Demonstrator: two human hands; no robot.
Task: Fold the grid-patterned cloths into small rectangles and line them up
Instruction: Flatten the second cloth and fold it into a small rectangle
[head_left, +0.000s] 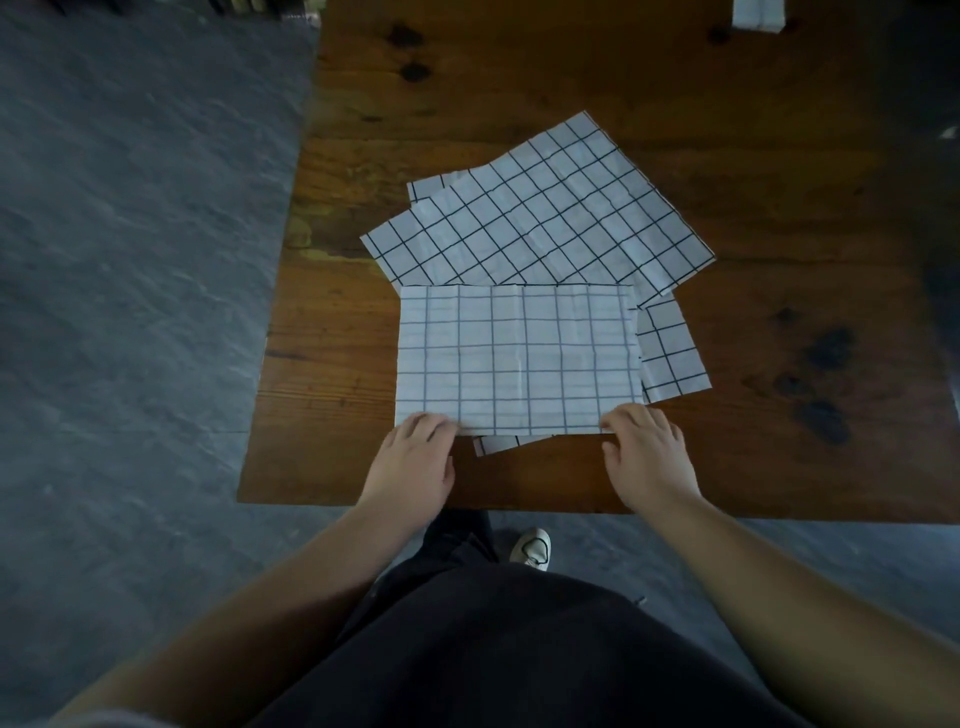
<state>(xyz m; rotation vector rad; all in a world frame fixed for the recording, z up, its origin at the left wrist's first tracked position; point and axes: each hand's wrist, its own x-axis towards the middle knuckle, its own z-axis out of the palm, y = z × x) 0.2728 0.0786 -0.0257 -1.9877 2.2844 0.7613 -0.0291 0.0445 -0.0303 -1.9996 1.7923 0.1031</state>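
Left hand (415, 457) grips the near left corner of a white black-gridded cloth (519, 358) folded into a rectangle; right hand (647, 457) pinches its near right corner. It lies atop a skewed pile of unfolded grid cloths (545, 218) on a dark brown wooden table (779, 156), which stands on a grey stone floor (130, 260).
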